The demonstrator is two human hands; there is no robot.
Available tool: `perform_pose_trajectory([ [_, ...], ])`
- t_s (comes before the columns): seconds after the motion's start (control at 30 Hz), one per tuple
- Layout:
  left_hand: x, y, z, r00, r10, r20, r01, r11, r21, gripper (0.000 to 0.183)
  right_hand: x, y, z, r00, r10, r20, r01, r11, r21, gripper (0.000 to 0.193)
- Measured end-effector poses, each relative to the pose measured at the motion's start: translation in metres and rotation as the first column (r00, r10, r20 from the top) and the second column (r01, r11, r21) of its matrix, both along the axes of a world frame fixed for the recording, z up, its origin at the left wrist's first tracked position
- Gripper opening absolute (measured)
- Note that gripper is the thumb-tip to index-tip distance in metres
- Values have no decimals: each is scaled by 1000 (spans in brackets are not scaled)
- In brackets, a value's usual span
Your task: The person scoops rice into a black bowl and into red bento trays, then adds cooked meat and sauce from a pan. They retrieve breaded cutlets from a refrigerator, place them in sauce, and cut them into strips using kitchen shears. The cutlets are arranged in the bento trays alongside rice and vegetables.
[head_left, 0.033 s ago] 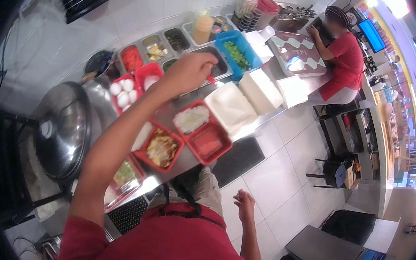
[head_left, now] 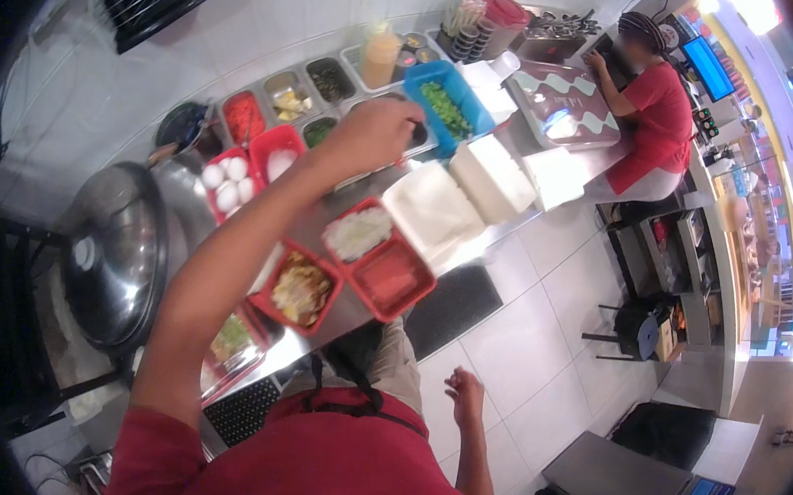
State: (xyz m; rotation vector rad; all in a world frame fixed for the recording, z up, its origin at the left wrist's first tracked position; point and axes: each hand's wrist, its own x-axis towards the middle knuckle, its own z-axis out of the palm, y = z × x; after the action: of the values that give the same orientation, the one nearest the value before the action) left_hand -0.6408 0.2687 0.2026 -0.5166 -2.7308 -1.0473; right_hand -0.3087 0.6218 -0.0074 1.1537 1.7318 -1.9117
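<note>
We see the left hand (head_left: 373, 137) reaching over a metal pan (head_left: 425, 143), its fingers bent in and nearly together; a small bit of red shows just below the fingertips, and we cannot tell whether they have hold of it. The hand hides much of that pan, and we cannot make out its contents. The right hand (head_left: 466, 395) hangs beside the body, well apart from the counter (head_left: 337, 322), its fingers loosely curled around nothing that we can see. Just below the left hand, on the counter, we find an open white box (head_left: 433, 205), and next to it a red two-part box (head_left: 396, 281) with white food (head_left: 358, 233) in one compartment and the other bare. Nearer the body, another red box (head_left: 331, 304) holds brown and pale food (head_left: 297, 288). Beyond the hand, a blue tub (head_left: 479, 99) carries chopped greens (head_left: 446, 109). Toward the left we see white eggs (head_left: 229, 183) in a red tub (head_left: 219, 157), and behind them bright red food (head_left: 243, 116) and yellow pieces (head_left: 290, 104) in separate pans. A pale orange bottle (head_left: 380, 60) stands upright near the wall.
</note>
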Motion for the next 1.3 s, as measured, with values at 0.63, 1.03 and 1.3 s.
perform_pose_trajectory([
  [0.63, -203, 74, -72, 990, -3, 143, 27, 986, -162, 27, -119, 230, -103, 925, 171, 340, -179, 984, -9, 37],
  [1.03, -198, 72, -48, 942, 279, 186, -97, 757, -646, 18, -198, 200, -92, 932, 315, 178, -284, 942, -180, 37],
  [1.3, -203, 70, -86, 985, 47, 165, 92, 670, -737, 17, -182, 231, -108, 912, 285, 294, -267, 958, -99, 45],
])
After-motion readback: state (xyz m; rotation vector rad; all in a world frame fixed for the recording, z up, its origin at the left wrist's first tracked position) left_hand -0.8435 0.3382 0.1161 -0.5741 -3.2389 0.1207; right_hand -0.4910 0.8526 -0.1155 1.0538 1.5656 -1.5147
